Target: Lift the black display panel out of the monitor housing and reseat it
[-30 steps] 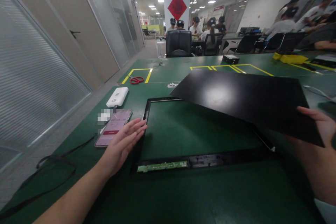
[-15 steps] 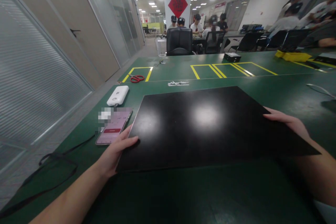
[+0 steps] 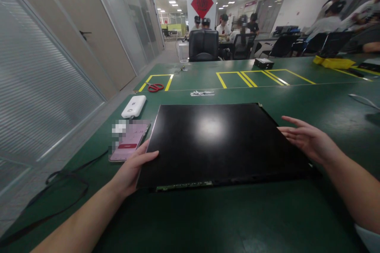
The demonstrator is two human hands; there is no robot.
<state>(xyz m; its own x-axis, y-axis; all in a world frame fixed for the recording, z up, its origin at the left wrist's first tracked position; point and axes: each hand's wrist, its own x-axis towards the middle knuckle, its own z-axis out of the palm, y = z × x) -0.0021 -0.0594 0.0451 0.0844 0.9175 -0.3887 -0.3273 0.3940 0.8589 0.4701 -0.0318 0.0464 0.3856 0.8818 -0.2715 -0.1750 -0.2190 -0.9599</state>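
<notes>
A black flat display panel [image 3: 225,146] lies face up in front of me, with a ceiling light reflected in its glossy face. A thin green circuit board strip [image 3: 184,185] shows along its near edge. My left hand [image 3: 135,168] grips the panel's left edge, thumb on top and fingers hidden underneath. At the right edge is my right hand [image 3: 310,140], its thumb raised off the surface and fingers extended. Those fingertips meet the edge; whether they reach under it I cannot tell.
Left of the panel lie a phone [image 3: 130,144], a white power bank [image 3: 134,106] and a black strap [image 3: 65,174]. Beyond it are small white pieces [image 3: 202,93], red-handled scissors [image 3: 155,87] and yellow tape outlines. A black box [image 3: 263,63] stands farther back; people sit behind.
The panel's right edge has shifted left and its near edge now shows the circuit board strip. My right hand has released its thumb grip and opened. My left hand keeps its hold.
</notes>
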